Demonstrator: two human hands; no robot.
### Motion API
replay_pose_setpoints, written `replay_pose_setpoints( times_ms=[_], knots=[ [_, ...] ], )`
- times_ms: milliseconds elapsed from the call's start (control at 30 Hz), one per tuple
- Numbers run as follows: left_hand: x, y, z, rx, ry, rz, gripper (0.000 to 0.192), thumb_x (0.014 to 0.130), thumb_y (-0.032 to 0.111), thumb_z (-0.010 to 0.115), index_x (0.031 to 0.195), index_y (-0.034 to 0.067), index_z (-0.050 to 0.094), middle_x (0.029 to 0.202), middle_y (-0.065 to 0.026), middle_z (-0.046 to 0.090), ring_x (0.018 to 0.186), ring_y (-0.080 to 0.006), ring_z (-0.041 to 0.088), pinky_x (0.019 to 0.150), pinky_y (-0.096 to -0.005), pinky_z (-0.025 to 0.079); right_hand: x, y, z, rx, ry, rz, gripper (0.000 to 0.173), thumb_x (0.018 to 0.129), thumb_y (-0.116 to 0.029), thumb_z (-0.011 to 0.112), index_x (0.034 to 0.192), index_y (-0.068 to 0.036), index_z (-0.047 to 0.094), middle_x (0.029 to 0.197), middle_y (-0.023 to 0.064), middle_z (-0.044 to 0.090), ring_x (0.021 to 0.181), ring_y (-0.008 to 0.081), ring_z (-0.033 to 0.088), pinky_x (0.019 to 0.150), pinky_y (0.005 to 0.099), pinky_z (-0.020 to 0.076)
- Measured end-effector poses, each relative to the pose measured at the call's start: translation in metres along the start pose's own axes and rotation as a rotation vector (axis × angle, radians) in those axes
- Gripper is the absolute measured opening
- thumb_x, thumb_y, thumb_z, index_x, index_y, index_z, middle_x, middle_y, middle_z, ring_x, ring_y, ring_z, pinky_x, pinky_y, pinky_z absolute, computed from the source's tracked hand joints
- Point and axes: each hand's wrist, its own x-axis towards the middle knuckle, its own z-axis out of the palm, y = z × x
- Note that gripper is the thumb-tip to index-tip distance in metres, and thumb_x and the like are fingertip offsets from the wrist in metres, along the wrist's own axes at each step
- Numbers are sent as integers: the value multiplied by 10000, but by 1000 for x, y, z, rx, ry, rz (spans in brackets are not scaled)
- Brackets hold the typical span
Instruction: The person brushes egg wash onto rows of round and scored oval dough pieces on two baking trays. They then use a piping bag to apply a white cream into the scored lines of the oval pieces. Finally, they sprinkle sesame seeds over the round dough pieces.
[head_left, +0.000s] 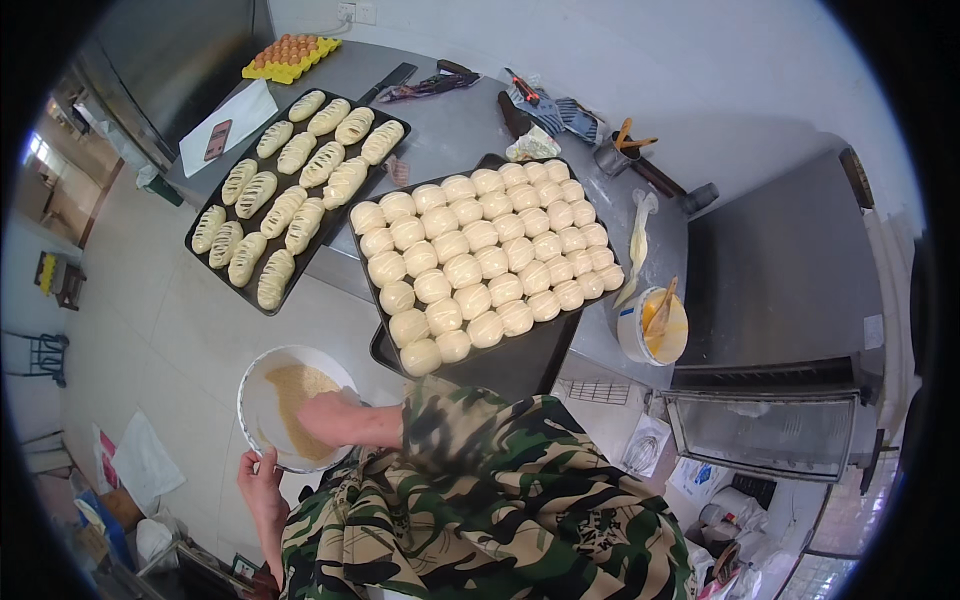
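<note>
My left hand grips the rim of a white bowl, which is held out over the floor in front of me. Pale tan grains, like sesame seeds, lie inside it. Reaching across from the camouflage sleeve, my right hand is down in the bowl against the grains; its fingertips are hidden. Just beyond, a black baking tray carries rows of round dough buns striped with thin pale lines. To its left, a second dark tray holds slashed oval dough loaves.
Both trays overhang the steel table. At right stands a white tub of yellow liquid with a wooden-handled brush. A piping bag lies behind it. A phone and an egg tray are at far left.
</note>
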Motion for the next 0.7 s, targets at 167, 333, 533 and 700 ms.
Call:
replay_pose_setpoints(
  times_ms=[167,333,533,700],
  knots=[
    [17,-4,-26,-31,-30,-3,199,916,122,704,897,58,516,953,-93,650,882,-167,626,854,-321,548,17,-11,0,123,-34,-45,153,713,-19,662,843,11,737,806,182,725,756,310,730,642,403,580],
    [38,1,-47,-27,-17,-12,187,905,130,706,872,76,530,916,-44,630,877,-143,607,824,-316,538,39,-11,-32,1199,-46,233,170,744,-6,718,906,46,717,780,110,714,768,203,716,669,328,587],
    [60,-1,-85,-68,105,-46,212,865,173,748,833,128,544,874,13,603,843,-118,565,792,-324,496,38,64,-90,1590,178,224,259,834,-35,730,1067,63,671,941,142,714,846,228,713,796,336,585],
    [70,-7,-109,-111,257,-38,227,872,189,743,810,144,529,851,27,588,833,-105,549,803,-322,492,63,149,-140,1449,420,447,258,819,4,725,1050,87,647,953,166,708,845,246,706,762,322,592]
  ],
)
